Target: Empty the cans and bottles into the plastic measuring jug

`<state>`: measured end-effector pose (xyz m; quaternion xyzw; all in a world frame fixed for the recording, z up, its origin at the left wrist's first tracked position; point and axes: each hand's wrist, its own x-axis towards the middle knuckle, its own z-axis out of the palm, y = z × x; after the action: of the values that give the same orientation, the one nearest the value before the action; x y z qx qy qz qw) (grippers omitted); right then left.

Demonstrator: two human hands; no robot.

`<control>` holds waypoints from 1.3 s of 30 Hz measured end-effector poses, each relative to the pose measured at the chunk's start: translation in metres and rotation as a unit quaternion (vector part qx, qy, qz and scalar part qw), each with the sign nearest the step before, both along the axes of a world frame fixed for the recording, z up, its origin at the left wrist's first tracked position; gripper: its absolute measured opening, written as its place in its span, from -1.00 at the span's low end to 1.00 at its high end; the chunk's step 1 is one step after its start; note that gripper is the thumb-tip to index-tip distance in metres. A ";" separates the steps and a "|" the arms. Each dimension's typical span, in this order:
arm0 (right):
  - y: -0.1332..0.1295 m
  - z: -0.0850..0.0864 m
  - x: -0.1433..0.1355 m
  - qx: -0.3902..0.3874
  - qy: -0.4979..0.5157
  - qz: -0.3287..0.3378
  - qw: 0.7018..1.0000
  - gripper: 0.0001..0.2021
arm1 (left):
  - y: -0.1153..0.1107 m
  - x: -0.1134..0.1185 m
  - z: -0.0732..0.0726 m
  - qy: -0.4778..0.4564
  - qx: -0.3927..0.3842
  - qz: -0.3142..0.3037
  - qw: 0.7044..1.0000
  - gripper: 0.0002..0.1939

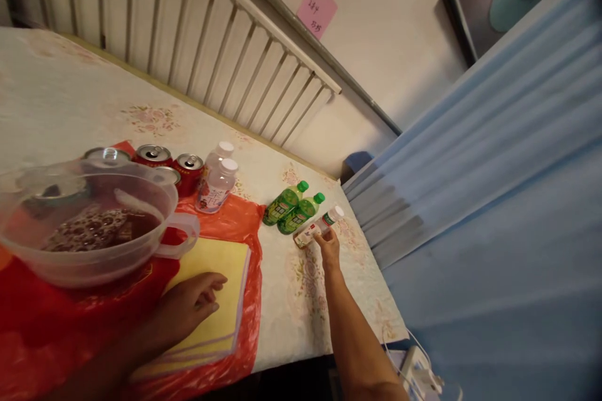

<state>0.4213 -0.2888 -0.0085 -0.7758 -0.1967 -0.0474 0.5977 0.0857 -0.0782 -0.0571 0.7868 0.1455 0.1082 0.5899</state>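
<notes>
My right hand [328, 245] is wrapped round a clear plastic bottle [306, 236] with a white cap and a pale label; a little amber liquid shows at its base. The bottle stands beside two green drink bottles [298, 215] with green caps. My left hand [201, 293] hovers over or rests on yellow sheets [223, 263]; I cannot tell which. Its fingers are loosely bent, the thumb apart, with nothing held. Left of it is a translucent plastic jug [108, 266] with a handle, holding dark, foamy liquid.
Several red drink cans [189, 173] stand behind the jug, beside two clear white-capped bottles [217, 187]. A red plastic bag [254, 301] lies under the sheets on the floral tablecloth [282, 301]. A radiator [226, 44] borders the back; a blue curtain [493, 200] hangs at the right.
</notes>
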 end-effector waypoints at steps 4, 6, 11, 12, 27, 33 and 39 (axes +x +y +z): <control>0.006 -0.026 -0.006 -0.013 0.018 -0.029 0.999 -0.60 | 0.002 0.000 -0.006 0.004 0.016 0.000 1.000 -0.59; 0.011 -0.038 -0.008 -0.020 0.024 -0.054 0.998 -0.63 | 0.002 0.000 -0.009 0.002 0.021 -0.002 1.000 -0.59; 0.019 -0.054 -0.013 -0.033 0.014 -0.102 0.994 -0.62 | 0.002 -0.002 -0.009 -0.006 0.028 0.006 1.000 -0.59; 0.020 -0.054 -0.014 -0.033 0.010 -0.103 0.994 -0.60 | 0.002 -0.002 -0.008 -0.005 0.027 0.007 1.000 -0.60; 0.027 -0.052 -0.018 -0.042 -0.019 -0.092 0.995 -0.61 | 0.004 -0.004 -0.011 0.006 0.007 0.000 1.000 -0.60; 0.027 -0.055 -0.017 -0.052 -0.027 -0.090 0.994 -0.64 | 0.006 -0.004 -0.010 0.008 0.007 -0.011 1.000 -0.60; 0.028 -0.057 -0.015 -0.056 -0.031 -0.088 0.994 -0.65 | 0.006 -0.003 -0.012 0.007 0.016 -0.011 1.000 -0.60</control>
<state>0.4061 -0.2609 -0.0658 -0.8204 -0.1486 -0.1124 0.5406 0.0824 -0.0719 -0.0695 0.7983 0.1389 0.0983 0.5778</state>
